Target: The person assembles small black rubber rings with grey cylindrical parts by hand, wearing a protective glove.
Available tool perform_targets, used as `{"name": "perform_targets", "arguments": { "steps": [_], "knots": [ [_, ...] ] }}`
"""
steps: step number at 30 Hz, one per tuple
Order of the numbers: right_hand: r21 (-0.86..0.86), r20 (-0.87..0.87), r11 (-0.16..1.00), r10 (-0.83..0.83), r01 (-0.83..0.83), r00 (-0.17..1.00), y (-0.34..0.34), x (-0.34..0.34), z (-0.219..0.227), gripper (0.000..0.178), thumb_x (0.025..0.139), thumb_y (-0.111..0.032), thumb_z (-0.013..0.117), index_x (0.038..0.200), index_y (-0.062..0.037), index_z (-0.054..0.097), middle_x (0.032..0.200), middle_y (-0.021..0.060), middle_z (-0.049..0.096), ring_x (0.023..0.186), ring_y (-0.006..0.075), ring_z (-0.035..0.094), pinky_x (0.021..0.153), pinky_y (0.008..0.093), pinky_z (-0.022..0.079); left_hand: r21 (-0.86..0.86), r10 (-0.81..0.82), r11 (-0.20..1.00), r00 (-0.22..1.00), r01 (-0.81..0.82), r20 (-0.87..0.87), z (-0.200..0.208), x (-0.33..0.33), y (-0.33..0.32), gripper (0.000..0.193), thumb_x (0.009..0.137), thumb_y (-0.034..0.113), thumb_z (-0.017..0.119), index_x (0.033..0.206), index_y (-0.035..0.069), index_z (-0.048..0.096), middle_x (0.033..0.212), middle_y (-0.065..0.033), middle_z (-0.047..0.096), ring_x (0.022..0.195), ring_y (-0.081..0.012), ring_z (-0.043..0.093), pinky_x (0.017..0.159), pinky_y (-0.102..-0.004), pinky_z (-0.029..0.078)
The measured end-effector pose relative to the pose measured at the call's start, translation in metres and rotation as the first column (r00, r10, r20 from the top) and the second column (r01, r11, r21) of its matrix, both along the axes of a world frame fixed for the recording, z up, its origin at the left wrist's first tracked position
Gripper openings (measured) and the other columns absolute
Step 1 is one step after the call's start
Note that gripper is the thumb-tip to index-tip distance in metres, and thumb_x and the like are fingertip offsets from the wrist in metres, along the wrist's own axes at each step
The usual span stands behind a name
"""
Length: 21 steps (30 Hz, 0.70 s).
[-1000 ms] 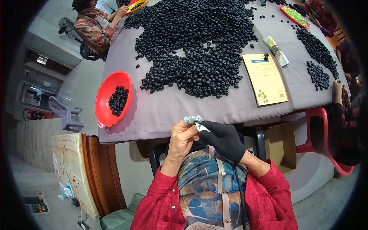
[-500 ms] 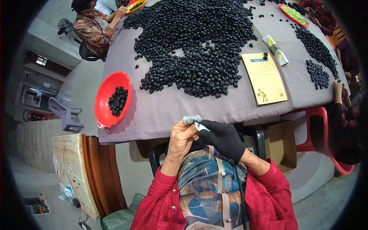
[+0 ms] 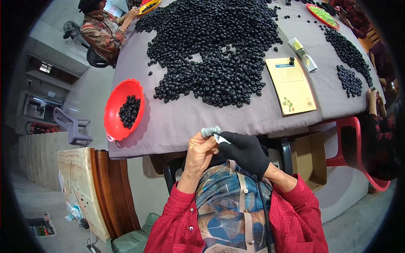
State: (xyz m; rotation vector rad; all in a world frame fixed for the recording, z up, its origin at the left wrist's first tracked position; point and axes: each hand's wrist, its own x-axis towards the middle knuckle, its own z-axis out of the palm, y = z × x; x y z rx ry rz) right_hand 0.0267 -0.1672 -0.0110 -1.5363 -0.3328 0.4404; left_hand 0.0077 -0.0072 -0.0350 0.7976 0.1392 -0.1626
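My left hand [image 3: 200, 152] is bare, apart from a grey speckled knitted sleeve [image 3: 209, 131] over a fingertip. Its thumb and fingers pinch together just off the table's front edge, in front of my body. My right hand [image 3: 248, 154], in a black glove, meets it there with thumb and forefinger closed. Between the two hands a small white or silvery piece [image 3: 220, 139] shows; which hand holds it, and anything else in their grip, is hidden. Beyond them on the table spreads a large heap of small black round pieces with holes [image 3: 215, 55].
A red scalloped bowl [image 3: 110, 114] with black pieces stands left. Right lie a yellow booklet [image 3: 291, 95] and a clear-wrapped package [image 3: 302, 55]. Other people [image 3: 103, 31] work around the table [image 3: 168, 122]. A red chair [image 3: 353, 139] and cardboard box [image 3: 310, 160] stand at right.
Both hands stay together in nearly the same spot; the knitted fingertip has shifted only slightly. The bowl, heap and booklet have not moved.
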Motion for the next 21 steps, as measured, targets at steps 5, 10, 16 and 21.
{"name": "perform_targets", "arguments": {
  "steps": [5,10,16,21],
  "knots": [
    [-0.016,-0.027,1.000,0.007,-0.007,1.000,0.001,0.002,0.002,0.029,0.083,-0.019,0.058,0.108,-0.0040,0.058,0.087,0.0123,0.065,0.077,0.0150,0.063,0.067,0.0264,0.048,0.034,0.019,0.999,1.000,-0.018,-0.016,0.000,0.001,0.000,0.018,0.081,0.003,0.059,0.099,0.004,0.061,0.079,-0.0012,0.061,0.064,-0.0056,0.051,0.053,-0.0180,0.040],
    [-0.027,-0.002,1.000,-0.001,0.001,1.000,0.000,0.002,0.006,0.029,0.083,-0.019,0.059,0.107,-0.0041,0.058,0.087,0.0113,0.065,0.077,0.0141,0.063,0.067,0.0259,0.048,0.013,-0.008,1.000,1.000,0.008,-0.015,-0.001,0.001,0.001,0.019,0.081,0.004,0.060,0.099,0.004,0.061,0.079,-0.0015,0.061,0.062,-0.0060,0.051,0.052,-0.0185,0.040],
    [-0.037,0.006,0.999,0.004,-0.004,1.000,-0.001,0.002,-0.002,0.029,0.082,-0.020,0.059,0.107,-0.0048,0.058,0.088,0.0105,0.065,0.078,0.0134,0.063,0.067,0.0261,0.048,-0.083,-0.040,0.996,0.998,0.037,-0.038,-0.004,0.002,0.003,0.019,0.080,0.006,0.061,0.099,0.004,0.061,0.079,-0.0017,0.061,0.062,-0.0065,0.051,0.051,-0.0191,0.039],
    [0.017,-0.048,1.000,-0.011,0.012,0.999,0.002,0.001,-0.006,0.030,0.083,-0.021,0.059,0.108,-0.0060,0.059,0.087,0.0112,0.065,0.077,0.0139,0.063,0.066,0.0260,0.048,-0.028,-0.014,1.000,0.999,0.013,-0.032,-0.004,0.002,0.003,0.019,0.080,0.006,0.062,0.099,0.004,0.061,0.078,-0.0019,0.061,0.062,-0.0068,0.052,0.051,-0.0193,0.040]
  ]
}}
